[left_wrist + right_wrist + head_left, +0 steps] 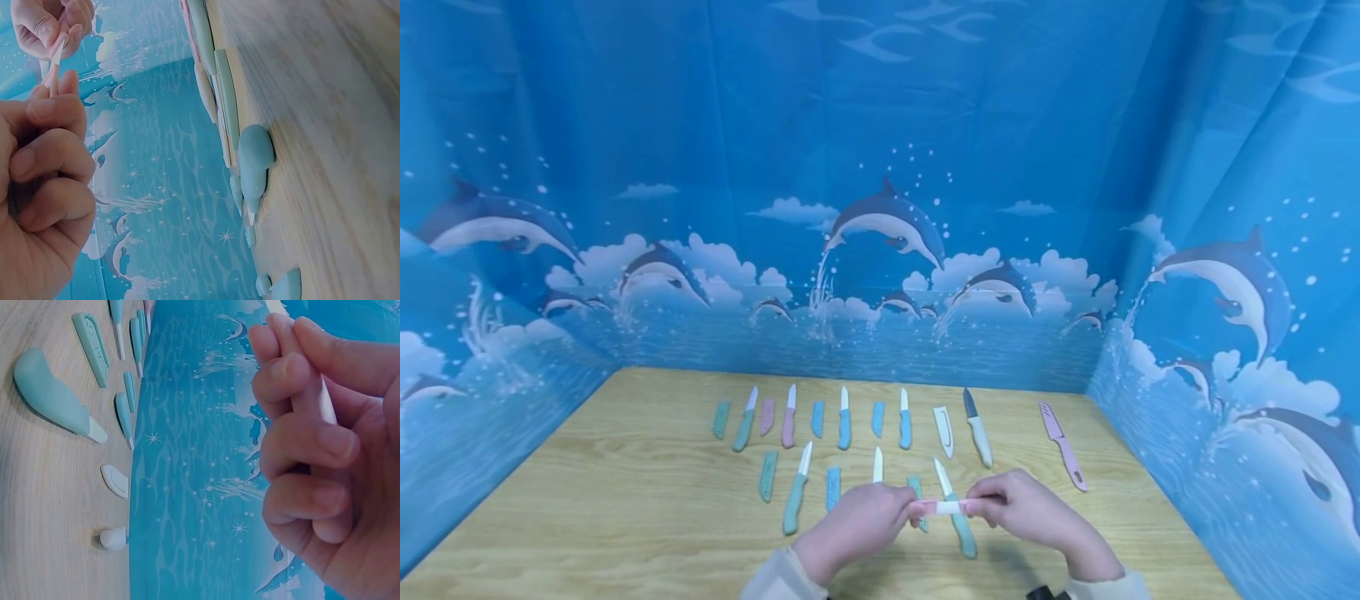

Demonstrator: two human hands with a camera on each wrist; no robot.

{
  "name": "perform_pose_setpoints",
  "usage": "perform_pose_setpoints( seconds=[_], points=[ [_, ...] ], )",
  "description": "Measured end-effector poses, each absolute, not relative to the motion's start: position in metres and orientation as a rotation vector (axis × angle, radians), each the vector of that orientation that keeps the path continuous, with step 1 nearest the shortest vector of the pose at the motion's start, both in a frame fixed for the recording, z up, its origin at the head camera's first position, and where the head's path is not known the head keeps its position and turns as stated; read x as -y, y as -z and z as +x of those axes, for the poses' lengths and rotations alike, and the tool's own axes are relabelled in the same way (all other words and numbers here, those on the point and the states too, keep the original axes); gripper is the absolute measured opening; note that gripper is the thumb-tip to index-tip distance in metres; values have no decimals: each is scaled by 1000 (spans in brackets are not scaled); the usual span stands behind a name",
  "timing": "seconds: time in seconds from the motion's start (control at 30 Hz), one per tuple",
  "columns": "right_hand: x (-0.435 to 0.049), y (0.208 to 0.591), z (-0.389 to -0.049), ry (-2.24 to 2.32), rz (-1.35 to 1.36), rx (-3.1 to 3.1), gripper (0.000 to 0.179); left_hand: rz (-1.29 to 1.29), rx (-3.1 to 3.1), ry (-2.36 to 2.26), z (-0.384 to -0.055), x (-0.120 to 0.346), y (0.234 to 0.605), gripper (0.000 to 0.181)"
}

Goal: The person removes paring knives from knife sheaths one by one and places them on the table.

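Just above the near part of the table, my two hands hold a small pink-handled paring knife and its cover between them. My left hand pinches the pink sheath between thumb and fingertips. My right hand grips the knife, its fingers curled round the pink handle in the right wrist view. The white blade shows between the hands, its tip end at the sheath's mouth. Below the hands lie a green-handled knife and a green sheath, partly covered.
Several paring knives lie in two rows on the wooden table, mostly beside loose sheaths. A white-handled knife with a dark blade lies near a white sheath. At the right is a sheathed pink knife. Dolphin-print curtains enclose the table.
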State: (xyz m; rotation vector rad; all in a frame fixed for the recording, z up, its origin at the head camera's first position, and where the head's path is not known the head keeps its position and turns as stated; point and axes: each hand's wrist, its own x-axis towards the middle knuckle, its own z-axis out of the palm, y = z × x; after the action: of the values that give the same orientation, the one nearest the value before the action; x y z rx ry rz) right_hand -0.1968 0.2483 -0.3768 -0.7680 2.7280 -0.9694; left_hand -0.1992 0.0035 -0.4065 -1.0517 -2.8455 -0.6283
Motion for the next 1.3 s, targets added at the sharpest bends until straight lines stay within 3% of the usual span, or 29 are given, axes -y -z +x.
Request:
perform_pose_setpoints(
  seconds=[1.3],
  points=[
    [-254,373,-197,969,-723,-2710,20,-1050,2879,619,-201,-3,407,36]
  ],
)
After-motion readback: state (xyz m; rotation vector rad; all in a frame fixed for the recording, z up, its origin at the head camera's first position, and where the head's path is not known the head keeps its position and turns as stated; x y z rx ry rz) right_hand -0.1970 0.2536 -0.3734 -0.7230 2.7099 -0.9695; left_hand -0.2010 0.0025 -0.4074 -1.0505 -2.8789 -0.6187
